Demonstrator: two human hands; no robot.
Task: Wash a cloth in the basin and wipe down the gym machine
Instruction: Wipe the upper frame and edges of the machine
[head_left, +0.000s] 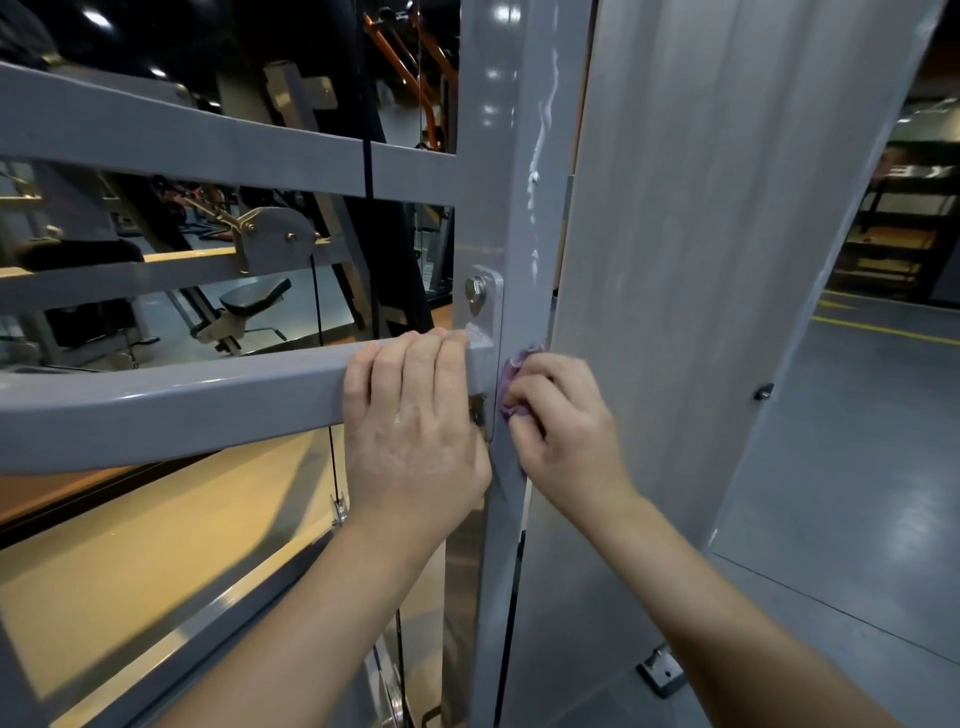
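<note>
Most of the purple cloth (515, 371) is hidden under the right hand (561, 415), whose curled fingers bunch it against the grey upright post (511, 208) of the gym machine. The left hand (415, 415) curls over the horizontal bar (171, 405) beside the bolted bracket (485, 301). No basin shows. Mirrored lettering far right is unreadable.

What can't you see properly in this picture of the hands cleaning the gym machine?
- Purple cloth, head view: mostly hidden under the right hand; only an edge shows.
- Left hand fingertips: curled over the far side of the grey bar, out of sight.
- Basin: not in view at all.
- Machine's upright post: top and bottom cut off by the picture edges.
- Background gym equipment: dark and blurry.
</note>
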